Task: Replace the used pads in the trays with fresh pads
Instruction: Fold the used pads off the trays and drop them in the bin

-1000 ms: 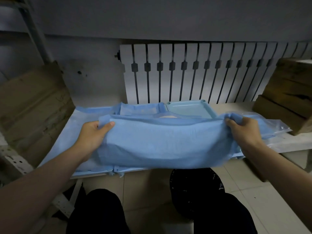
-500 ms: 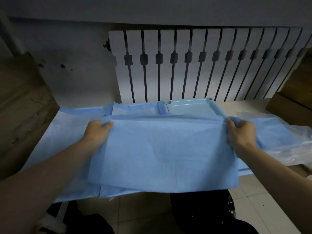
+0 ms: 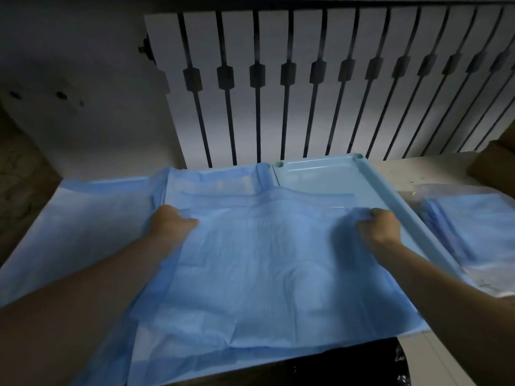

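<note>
1. Noted a thin light-blue disposable pad (image 3: 250, 268) spread over the middle of the bench (image 3: 412, 171), its near margin hanging past the near edge.
2. Found the left hand (image 3: 172, 225) at the pad's far-left corner, fingers (image 3: 189, 222) clenched on a bunched fold of the sheet.
3. Found the right hand (image 3: 380, 228) at the pad's far-right corner, fingers (image 3: 365, 222) likewise curled in and grasping the sheet. Motion blur there; no finer grip detail legible.
4. Recorded the pad's far margin lying across a pale-blue rectangular plastic tray (image 3: 390, 201) toward the bench's far edge. Tray floor bare at its far end, right rim uncovered.
5. Recorded another blue sheet (image 3: 217, 182) pressed into a tray-shaped hollow, touching the left side of the bare tray.
6. Logged a further blue sheet (image 3: 69, 224) spread toward the left edge of the bench.
7. Logged a clear plastic packet of folded blue pads (image 3: 473, 227) near the right edge, just beside the tray's right rim.
8. Logged a white ribbed radiator (image 3: 278, 101) on the wall behind the far edge.
9. Logged a brown cardboard box (image 3: 19, 176) at the left, a second cardboard box (image 3: 496, 162) at the right, and a black plastic bag (image 3: 362, 366) below the near edge.
</note>
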Motion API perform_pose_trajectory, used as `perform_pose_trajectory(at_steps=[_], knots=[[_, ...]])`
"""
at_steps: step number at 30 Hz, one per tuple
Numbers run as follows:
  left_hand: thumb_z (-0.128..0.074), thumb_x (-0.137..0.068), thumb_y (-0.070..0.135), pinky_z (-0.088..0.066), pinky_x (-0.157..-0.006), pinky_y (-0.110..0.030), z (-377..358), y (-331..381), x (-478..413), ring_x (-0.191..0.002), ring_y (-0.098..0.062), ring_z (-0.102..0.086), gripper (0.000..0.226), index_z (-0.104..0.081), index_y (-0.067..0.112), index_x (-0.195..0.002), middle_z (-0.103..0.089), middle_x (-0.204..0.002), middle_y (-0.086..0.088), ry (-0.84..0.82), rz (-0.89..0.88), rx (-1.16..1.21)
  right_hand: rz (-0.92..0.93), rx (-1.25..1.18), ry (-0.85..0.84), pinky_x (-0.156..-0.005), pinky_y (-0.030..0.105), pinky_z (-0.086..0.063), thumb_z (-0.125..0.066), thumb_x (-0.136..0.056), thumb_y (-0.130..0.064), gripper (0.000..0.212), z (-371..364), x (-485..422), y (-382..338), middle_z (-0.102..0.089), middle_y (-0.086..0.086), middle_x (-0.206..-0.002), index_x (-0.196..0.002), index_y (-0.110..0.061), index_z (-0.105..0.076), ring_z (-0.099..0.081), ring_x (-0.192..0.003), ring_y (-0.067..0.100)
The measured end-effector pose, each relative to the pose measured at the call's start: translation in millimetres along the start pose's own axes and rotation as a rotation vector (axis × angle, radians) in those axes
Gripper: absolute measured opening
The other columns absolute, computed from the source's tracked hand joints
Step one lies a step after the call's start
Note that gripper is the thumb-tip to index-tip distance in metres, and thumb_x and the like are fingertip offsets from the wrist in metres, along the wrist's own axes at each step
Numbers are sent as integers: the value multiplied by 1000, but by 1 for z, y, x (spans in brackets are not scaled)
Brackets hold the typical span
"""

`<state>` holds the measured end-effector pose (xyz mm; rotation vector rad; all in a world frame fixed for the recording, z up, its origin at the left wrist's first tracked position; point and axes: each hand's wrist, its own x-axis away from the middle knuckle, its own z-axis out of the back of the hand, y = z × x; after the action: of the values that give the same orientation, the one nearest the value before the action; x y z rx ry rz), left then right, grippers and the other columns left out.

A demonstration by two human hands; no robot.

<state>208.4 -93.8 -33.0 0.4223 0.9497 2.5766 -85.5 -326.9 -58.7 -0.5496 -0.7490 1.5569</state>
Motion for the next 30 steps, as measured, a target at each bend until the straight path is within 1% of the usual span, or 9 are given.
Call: perform_pose_trajectory(at_steps=[2,6,9,12,15,21,24,27,30], knots=[[-74,-81,20,-47,-76,-37,-6,0,0,-100,-37,-63,36,-63,-8,-101,-66,-105,-23,73,-11,-33,35,48,33,-70,34,-47,-47,-88,-8,19,-4,-1,2,-62,18,-88,-96,-7,-65,-60,-81,35],[-55,-93,14,-43,-83,-43,-10,-1,-1,-104,-44,-56,25,-57,-11,-96,-59,-110,-32,195,-165,-134,108,69,136,-73,36,-43,-45,-89,-4,24,-5,2,-1,-64,24,-101,-105,-3,-62,-58,-93,41],[-52,-96,16,-42,-82,-45,-3,2,-3,-99,-45,-55,20,-49,-1,-86,-58,-103,-33,257,-243,-91,152,27,228,-81,40,-44,-48,-92,-7,29,2,1,-10,-63,25,-111,-118,-3,-60,-57,-105,43],[-50,-97,20,-44,-87,-48,5,11,-14,-103,-45,-55,23,-51,-3,-98,-58,-108,-31,294,-229,-71,140,-65,263,-94,41,-43,-49,-93,-11,35,5,-9,-23,-61,24,-122,-127,-6,-55,-55,-114,41],[-50,-96,13,-43,-91,-44,3,14,-26,-112,-43,-53,25,-53,-4,-114,-57,-119,-28,229,-167,-121,66,-126,197,-94,42,-44,-49,-94,-13,38,0,-16,-30,-60,23,-122,-131,-7,-51,-55,-113,39],[-50,-84,-6,-46,-89,-36,-10,3,-29,-119,-36,-51,73,-28,17,-150,-48,-138,-16,72,-166,-110,23,-85,34,-94,42,-44,-44,-93,-9,46,-18,-15,-19,-55,24,-126,-139,-9,-42,-53,-114,40],[-50,-83,-7,-50,-81,-38,-14,-1,-29,-103,-37,-58,82,-20,26,-152,-55,-123,-14,79,-210,-69,47,-57,32,-94,41,-43,-44,-92,-6,48,-18,-14,-18,-54,24,-129,-140,-8,-41,-51,-117,40],[-46,-81,-9,-48,-74,-34,-17,-6,-30,-93,-34,-59,76,-33,27,-147,-57,-112,-8,84,-265,-76,61,-55,54,-94,41,-43,-44,-92,-4,48,-19,-13,-18,-53,23,-130,-140,-9,-42,-52,-117,40],[-45,-80,-11,-50,-82,-35,-19,-8,-35,-100,-36,-60,59,-54,15,-132,-61,-118,-16,137,-300,-79,73,-39,67,-98,43,-42,-42,-92,-1,49,-17,-13,-15,-52,23,-131,-140,-8,-41,-50,-118,40]])
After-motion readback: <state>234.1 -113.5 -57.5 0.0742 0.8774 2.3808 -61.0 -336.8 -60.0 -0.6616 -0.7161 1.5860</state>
